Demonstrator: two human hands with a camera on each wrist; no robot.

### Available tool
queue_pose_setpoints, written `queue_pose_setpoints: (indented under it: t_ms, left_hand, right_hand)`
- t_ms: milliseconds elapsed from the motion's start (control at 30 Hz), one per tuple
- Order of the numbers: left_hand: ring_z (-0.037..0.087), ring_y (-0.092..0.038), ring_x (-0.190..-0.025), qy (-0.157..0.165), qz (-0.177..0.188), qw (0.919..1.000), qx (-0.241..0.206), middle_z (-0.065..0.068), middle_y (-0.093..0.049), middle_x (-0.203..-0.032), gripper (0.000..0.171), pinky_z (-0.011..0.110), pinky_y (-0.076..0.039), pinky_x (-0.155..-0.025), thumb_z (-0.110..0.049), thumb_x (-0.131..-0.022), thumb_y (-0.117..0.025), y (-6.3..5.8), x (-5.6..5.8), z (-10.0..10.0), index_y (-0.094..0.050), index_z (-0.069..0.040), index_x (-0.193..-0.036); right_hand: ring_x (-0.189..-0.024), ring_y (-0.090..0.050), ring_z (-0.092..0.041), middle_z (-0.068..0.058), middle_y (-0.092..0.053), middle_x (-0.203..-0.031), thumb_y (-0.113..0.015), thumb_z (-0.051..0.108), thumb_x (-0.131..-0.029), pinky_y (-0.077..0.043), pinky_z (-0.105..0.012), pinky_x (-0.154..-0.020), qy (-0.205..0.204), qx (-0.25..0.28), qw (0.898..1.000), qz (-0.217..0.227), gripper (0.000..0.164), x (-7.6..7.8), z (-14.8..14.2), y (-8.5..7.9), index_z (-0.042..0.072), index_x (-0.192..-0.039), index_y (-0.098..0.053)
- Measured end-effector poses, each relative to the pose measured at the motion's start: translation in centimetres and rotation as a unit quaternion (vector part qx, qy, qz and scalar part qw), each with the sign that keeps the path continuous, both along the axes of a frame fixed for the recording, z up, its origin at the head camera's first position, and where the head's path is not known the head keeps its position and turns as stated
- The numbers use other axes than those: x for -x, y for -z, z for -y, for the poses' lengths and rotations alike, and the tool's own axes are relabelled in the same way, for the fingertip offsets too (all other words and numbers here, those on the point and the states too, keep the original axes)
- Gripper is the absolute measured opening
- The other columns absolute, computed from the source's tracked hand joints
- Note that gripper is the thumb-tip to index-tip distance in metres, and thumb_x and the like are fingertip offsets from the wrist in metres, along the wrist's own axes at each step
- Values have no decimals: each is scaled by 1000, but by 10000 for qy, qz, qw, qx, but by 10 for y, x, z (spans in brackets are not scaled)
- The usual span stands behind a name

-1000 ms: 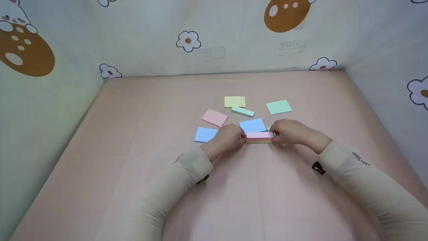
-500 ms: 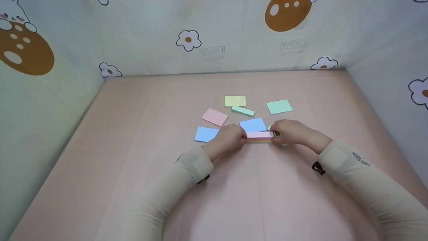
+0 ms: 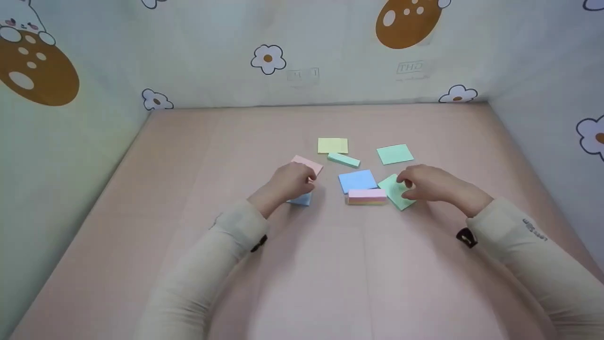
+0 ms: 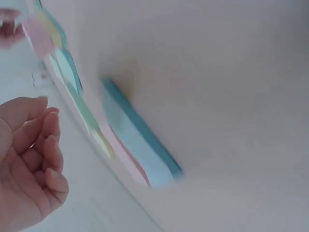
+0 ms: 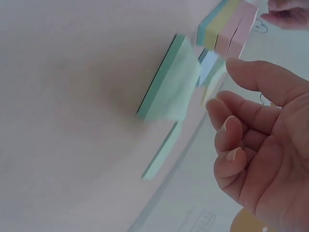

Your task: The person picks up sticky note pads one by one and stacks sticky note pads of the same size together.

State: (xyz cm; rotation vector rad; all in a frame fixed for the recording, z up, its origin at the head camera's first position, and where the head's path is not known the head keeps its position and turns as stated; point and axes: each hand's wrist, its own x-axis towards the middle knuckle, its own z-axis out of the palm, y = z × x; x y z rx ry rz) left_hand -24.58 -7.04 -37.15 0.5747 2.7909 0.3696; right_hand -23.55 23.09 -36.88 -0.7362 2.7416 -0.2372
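A small stack of sticky note pads (image 3: 367, 196), pink on top with yellow beneath, stands at the near middle of the group. To its left, my left hand (image 3: 290, 183) hovers with loosely bent fingers over a blue sticky note pad (image 3: 301, 200) and partly covers a pink pad (image 3: 309, 164). The left wrist view shows nothing in that hand, apart from the blue pad. On the stack's right, my right hand (image 3: 429, 185) is above a green pad (image 3: 395, 190), thumb and fingers apart and holding nothing. Another blue pad (image 3: 357, 179) lies right behind the stack.
Farther back lie a yellow pad (image 3: 332, 145), a narrow green pad (image 3: 343, 160) and a flat green pad (image 3: 395, 154). The pink tabletop (image 3: 302, 278) is bordered by patterned cloth walls (image 3: 212, 56) at the back and sides.
Both hands have let go of the stack's ends and moved apart. The left went left over the blue pad, the right went right, uncovering the green pad. The stack stays in place.
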Motion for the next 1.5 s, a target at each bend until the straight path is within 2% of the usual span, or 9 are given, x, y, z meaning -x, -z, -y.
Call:
queue_pose_setpoints:
  t_ms: [167,367,533,700,833,933,1100,1333,1500]
  left_hand:
    - [25,-55,-102,235,-46,9989,402,12,-60,-114,38,37,-43,-91,-13,-85,-61,1,7,34,-58,-5,-121]
    - [23,-50,-103,233,225,9981,532,10,-55,-119,49,37,-40,-94,-20,-81,-68,12,9,36,-54,-8,-126]
    - [23,-48,-96,246,361,9952,871,9,-52,-113,51,36,-42,-90,-20,-78,-70,19,6,30,-52,-8,-124]
    - [23,-49,-91,36,316,9925,1184,10,-51,-109,48,37,-43,-87,-17,-77,-70,17,4,25,-53,-7,-121]
    - [23,-49,-89,-58,325,9880,1507,11,-53,-107,48,37,-44,-86,-15,-75,-71,14,2,22,-54,-4,-119]
    - [24,-49,-87,-17,290,9855,1672,12,-54,-105,47,38,-43,-87,-14,-74,-71,14,0,20,-55,-3,-117]
    - [25,-48,-86,141,261,9831,1804,13,-55,-104,45,40,-42,-89,-12,-74,-70,13,-2,19,-56,0,-115]
    - [25,-48,-86,139,206,9848,1717,13,-56,-104,42,40,-42,-89,-11,-75,-69,11,-2,25,-57,-1,-114]
    - [25,-49,-88,95,210,9885,1495,14,-55,-108,46,41,-42,-87,-14,-75,-70,8,-2,31,-55,-1,-116]
  right_hand:
    - [-74,-47,-21,-8,-56,-83,-64,8,-80,-41,-32,-64,325,-42,9995,-19,31,-5,-26,1,-5,-108,-61]
    - [-76,-50,-22,-11,-59,-87,-61,4,-81,-46,-37,-69,508,-68,9986,-128,28,0,-33,2,-6,-107,-61]
    - [-81,-54,-26,-17,-62,-94,-58,2,-83,-48,-41,-76,424,33,9990,-106,27,26,-11,-3,-7,-108,-61]
    - [-82,-54,-26,-17,-62,-94,-58,2,-83,-48,-39,-76,236,5,9997,54,26,62,31,-7,-5,-108,-62]
    - [-86,-54,-26,-17,-61,-100,-58,7,-85,-47,-41,-80,216,-334,9984,412,28,84,64,-2,-4,-111,-60]
    - [-76,-50,-22,-13,-59,-89,-57,9,-84,-45,-35,-70,-4,-713,9968,355,21,92,80,4,-2,-101,-62]
    - [-64,-39,-17,-5,-47,-72,-55,8,-80,-32,-29,-57,-217,-928,9953,139,12,98,89,12,0,-87,-61]
    - [-64,-41,-18,-5,-48,-71,-55,6,-81,-34,-30,-57,-318,-824,9961,73,8,100,94,11,2,-86,-60]
    - [-71,-44,-20,-9,-55,-80,-60,7,-81,-40,-33,-65,-571,-390,9973,-238,14,99,88,-8,0,-92,-61]
